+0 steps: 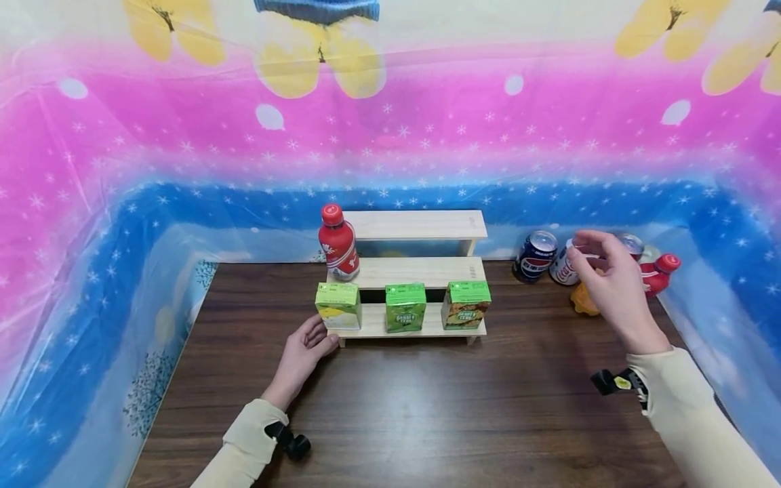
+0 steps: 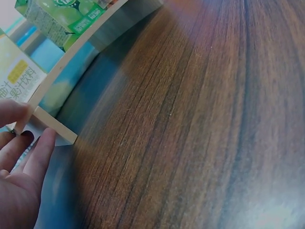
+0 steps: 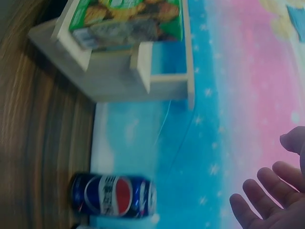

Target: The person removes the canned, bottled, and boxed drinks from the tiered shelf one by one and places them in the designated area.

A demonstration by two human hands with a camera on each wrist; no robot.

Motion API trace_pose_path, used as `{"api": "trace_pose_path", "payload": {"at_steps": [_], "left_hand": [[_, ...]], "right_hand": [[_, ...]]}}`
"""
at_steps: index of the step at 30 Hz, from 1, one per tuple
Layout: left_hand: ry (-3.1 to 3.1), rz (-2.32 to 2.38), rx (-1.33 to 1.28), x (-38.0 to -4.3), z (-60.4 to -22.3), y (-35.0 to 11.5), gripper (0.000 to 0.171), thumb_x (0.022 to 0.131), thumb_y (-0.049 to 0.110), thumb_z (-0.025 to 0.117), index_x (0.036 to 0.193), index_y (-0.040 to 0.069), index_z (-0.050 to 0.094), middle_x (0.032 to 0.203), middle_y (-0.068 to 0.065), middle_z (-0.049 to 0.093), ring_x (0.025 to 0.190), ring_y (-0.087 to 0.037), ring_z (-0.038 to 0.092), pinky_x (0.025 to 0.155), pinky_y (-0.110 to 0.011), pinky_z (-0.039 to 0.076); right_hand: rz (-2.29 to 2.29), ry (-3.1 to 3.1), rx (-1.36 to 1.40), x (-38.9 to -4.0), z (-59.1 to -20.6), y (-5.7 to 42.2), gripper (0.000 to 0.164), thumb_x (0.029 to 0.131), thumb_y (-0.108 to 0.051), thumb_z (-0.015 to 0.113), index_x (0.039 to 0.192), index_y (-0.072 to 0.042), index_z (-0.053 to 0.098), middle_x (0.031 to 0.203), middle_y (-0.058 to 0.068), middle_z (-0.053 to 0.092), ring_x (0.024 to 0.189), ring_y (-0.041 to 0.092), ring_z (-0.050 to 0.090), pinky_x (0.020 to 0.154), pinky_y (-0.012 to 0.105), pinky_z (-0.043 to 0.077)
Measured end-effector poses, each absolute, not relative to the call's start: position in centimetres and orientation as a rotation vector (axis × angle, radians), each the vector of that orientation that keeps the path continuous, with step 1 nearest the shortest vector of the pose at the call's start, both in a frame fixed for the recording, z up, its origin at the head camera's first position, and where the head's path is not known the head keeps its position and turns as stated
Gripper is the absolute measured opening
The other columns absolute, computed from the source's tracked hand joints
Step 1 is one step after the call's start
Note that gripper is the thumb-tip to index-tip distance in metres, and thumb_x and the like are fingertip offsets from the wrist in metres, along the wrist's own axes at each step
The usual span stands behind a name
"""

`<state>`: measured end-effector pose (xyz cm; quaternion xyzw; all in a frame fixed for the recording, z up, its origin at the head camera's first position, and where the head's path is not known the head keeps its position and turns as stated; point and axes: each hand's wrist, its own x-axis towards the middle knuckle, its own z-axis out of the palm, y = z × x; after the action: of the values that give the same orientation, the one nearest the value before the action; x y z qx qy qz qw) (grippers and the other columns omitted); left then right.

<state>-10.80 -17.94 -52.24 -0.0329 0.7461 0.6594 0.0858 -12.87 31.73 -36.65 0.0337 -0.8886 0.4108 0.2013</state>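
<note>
your loose cream long sleeves [image 1: 683, 400], your black wrist straps [image 1: 642, 394], small black wrist cameras [image 1: 297, 447], a yellow label [image 1: 622, 382] on your right strap

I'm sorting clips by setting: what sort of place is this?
Probably a staged tabletop filming corner: a patterned cloth hangs behind and beside a wood-grain table, where a small tiered shelf holds drink cartons.

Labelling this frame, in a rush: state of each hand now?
Left hand: closed, holding the shelf at its left end.
Right hand: open, holding nothing.
</note>
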Motion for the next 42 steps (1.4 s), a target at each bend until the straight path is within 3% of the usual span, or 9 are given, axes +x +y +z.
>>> {"api": "trace_pose_path", "payload": {"at_steps": [4,8,11,15,30,36,42], "left_hand": [[2.098,2.088,-0.105,-10.8,-52.2,-17.8,0.052,0.107,0.001,0.056,0.156,-0.003,0.039,0.149,-0.030,0.051,0.122,-0.018,0.063,0.095,-0.027,0.057],[2.062,2.121,-0.110,-10.8,-52.3,-17.7,0.050,0.108,-0.001,0.051,0.156,-0.003,0.039,0.149,-0.032,0.050,0.112,-0.006,0.066,0.094,-0.028,0.058],[2.066,2.123,-0.105,-10.7,-52.4,-17.7,0.050,0.108,-0.001,0.051,0.156,-0.004,0.039,0.149,-0.032,0.050,0.112,-0.006,0.065,0.094,-0.027,0.057],[2.052,2.147,-0.100,-10.7,-52.5,-17.7,0.050,0.108,-0.003,0.050,0.156,-0.006,0.037,0.149,-0.033,0.049,0.110,-0.003,0.065,0.094,-0.026,0.057],[2.054,2.154,-0.116,-10.8,-52.6,-17.5,0.050,0.107,-0.004,0.049,0.156,-0.006,0.037,0.148,-0.033,0.050,0.107,0.000,0.065,0.095,-0.027,0.057],[2.060,2.142,-0.104,-10.8,-52.6,-17.6,0.050,0.108,-0.002,0.049,0.157,-0.005,0.036,0.149,-0.032,0.049,0.112,-0.004,0.064,0.096,-0.028,0.057],[2.079,2.125,-0.087,-10.6,-52.5,-17.7,0.051,0.108,-0.001,0.050,0.157,-0.005,0.036,0.149,-0.033,0.049,0.118,-0.012,0.064,0.096,-0.030,0.057]], "right_hand": [[1.152,-2.485,0.179,-13.1,-35.9,29.8,0.041,0.104,-0.022,0.066,0.140,-0.003,0.060,0.131,0.017,0.065,0.106,-0.010,0.055,0.089,0.005,0.044],[1.140,-2.507,0.254,-13.7,-35.5,27.8,0.039,0.105,-0.023,0.065,0.140,-0.005,0.061,0.130,0.013,0.065,0.109,0.001,0.059,0.091,0.007,0.046],[1.137,-2.531,0.312,-14.3,-35.1,26.2,0.039,0.106,-0.025,0.064,0.140,-0.006,0.060,0.131,0.012,0.064,0.114,0.015,0.061,0.098,0.027,0.053],[1.184,-2.547,0.390,-15.1,-34.7,24.1,0.040,0.106,-0.027,0.062,0.141,-0.006,0.059,0.133,0.012,0.063,0.118,0.026,0.061,0.101,0.052,0.052],[1.359,-2.493,0.606,-17.3,-32.9,17.9,0.037,0.105,-0.023,0.065,0.138,-0.007,0.061,0.132,0.011,0.064,0.117,0.024,0.062,0.101,0.048,0.052],[1.373,-2.525,0.628,-17.8,-32.4,16.3,0.040,0.105,-0.027,0.065,0.140,-0.007,0.060,0.133,0.011,0.063,0.119,0.024,0.061,0.102,0.050,0.051],[1.421,-2.549,0.655,-18.5,-32.2,14.7,0.041,0.105,-0.028,0.064,0.141,-0.008,0.059,0.134,0.009,0.062,0.118,0.021,0.061,0.101,0.045,0.052]]}}
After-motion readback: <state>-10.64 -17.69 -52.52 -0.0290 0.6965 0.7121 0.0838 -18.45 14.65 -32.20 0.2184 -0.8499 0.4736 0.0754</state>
